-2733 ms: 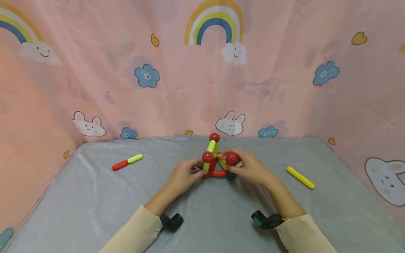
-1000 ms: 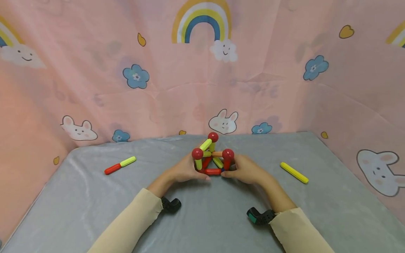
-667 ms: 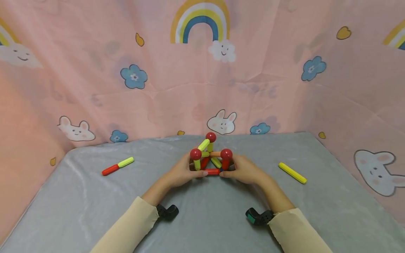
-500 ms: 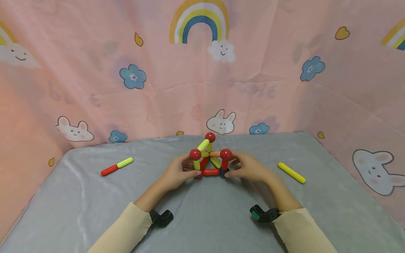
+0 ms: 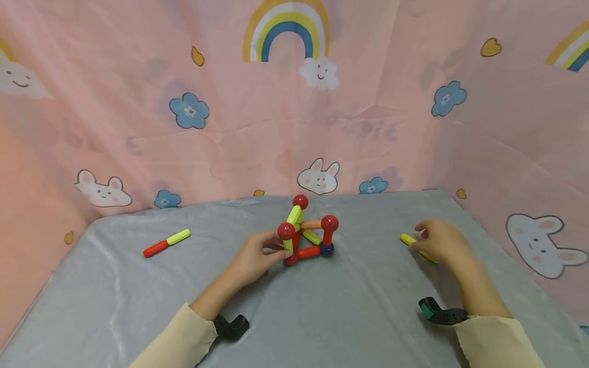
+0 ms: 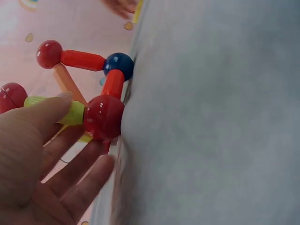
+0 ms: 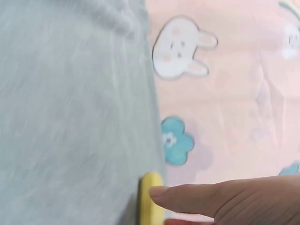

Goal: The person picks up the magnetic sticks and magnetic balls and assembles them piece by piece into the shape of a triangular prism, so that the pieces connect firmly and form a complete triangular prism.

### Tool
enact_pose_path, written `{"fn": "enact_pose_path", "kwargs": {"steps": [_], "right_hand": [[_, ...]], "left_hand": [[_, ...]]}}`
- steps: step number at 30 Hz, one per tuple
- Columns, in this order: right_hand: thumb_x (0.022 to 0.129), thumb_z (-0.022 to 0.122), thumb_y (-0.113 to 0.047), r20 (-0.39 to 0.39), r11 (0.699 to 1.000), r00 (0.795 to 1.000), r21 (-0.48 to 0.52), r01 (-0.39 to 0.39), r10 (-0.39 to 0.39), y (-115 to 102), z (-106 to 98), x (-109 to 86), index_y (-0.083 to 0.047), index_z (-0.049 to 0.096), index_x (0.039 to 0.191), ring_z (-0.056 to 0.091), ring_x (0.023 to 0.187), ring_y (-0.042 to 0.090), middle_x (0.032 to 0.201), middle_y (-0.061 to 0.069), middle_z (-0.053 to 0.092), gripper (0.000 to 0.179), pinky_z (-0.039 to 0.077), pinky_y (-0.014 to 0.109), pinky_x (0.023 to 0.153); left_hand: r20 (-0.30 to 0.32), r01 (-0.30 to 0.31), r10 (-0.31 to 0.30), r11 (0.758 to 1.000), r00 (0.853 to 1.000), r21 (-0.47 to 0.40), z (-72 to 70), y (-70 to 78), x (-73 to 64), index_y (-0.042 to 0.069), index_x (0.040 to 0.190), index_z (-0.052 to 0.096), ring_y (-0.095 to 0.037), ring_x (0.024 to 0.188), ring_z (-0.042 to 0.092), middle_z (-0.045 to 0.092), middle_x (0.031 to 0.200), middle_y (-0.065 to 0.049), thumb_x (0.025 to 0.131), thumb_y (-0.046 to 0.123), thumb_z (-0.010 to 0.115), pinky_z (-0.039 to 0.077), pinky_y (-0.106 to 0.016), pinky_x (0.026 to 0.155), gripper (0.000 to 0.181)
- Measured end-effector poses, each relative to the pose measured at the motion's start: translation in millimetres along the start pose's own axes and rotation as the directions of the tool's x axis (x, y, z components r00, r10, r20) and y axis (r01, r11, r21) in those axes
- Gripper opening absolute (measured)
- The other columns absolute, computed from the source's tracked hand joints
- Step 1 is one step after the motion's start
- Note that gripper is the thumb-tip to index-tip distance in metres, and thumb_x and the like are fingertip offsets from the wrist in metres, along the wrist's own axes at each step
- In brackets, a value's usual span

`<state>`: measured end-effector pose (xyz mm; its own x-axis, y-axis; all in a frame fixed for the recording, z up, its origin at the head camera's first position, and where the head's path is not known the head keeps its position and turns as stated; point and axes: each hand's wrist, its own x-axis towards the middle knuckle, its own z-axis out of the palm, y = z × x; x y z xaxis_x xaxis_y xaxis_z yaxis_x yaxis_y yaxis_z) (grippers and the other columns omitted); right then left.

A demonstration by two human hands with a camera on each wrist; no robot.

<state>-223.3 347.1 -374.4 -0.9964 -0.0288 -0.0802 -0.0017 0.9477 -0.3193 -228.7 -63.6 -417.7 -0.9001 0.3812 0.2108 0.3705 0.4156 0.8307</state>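
Observation:
A toy frame of magnetic building rods and balls stands on the grey cloth in the head view, with red balls (image 5: 286, 230) on top and a dark blue ball (image 5: 326, 249) at its lower right corner. My left hand (image 5: 255, 258) pinches the frame's near-left upright, a yellow-green rod (image 6: 75, 115), just above a lower red ball (image 6: 104, 117). Far to the right, my right hand (image 5: 448, 245) is over a loose yellow rod (image 5: 407, 238) lying on the cloth. Its thumb overlaps that rod in the right wrist view, and a gap shows between thumb and fingers.
On the left of the cloth (image 5: 359, 306) lie a red rod (image 5: 155, 249) and a yellow-green rod (image 5: 178, 236), end to end. A pink printed curtain (image 5: 257, 143) hangs behind and at both sides.
My right hand has let go of the frame's right side and moved right to the yellow rod. The left hand stays at the frame, which has turned slightly.

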Motion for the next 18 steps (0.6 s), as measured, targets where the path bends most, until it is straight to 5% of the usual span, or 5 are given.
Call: {"fn": "enact_pose_path", "kwargs": {"steps": [8,14,18], "right_hand": [[0.092,0.071,-0.018,-0.025,0.995,0.996,0.033,0.092,-0.091,2,6,-1.3,0.005,0.068,0.116,0.066,0.088,0.033,0.102,0.022,0.070,0.033,0.054,0.047,0.073],[0.094,0.071,-0.021,-0.142,0.965,0.964,0.105,0.241,-0.225,-36,-8,-11.6,-0.003,0.068,0.122,0.067,0.096,0.031,0.109,0.016,0.073,0.033,0.056,0.039,0.072],[0.093,0.074,-0.023,-0.211,0.946,0.934,0.091,0.312,-0.288,-71,-15,-23.7,-0.010,0.070,0.122,0.067,0.094,0.024,0.107,0.009,0.074,0.032,0.058,0.038,0.073]], "left_hand": [[-0.094,-0.041,0.037,0.998,0.995,-0.042,3.3,1.3,-3.0,0.008,0.113,0.072,-0.022,0.096,0.073,0.077,0.104,-0.010,0.087,0.010,0.079,0.061,-0.028,0.080,0.027],[-0.185,-0.056,0.039,0.995,0.982,-0.083,-0.2,5.8,-4.5,0.008,0.120,0.068,-0.021,0.095,0.073,0.075,0.110,-0.008,0.085,0.014,0.082,0.061,-0.028,0.081,0.039],[-0.237,-0.133,0.105,0.986,0.966,-0.103,-4.8,7.1,-4.7,0.012,0.128,0.065,-0.023,0.098,0.074,0.072,0.120,-0.011,0.085,0.012,0.082,0.062,-0.034,0.083,0.046]]}}
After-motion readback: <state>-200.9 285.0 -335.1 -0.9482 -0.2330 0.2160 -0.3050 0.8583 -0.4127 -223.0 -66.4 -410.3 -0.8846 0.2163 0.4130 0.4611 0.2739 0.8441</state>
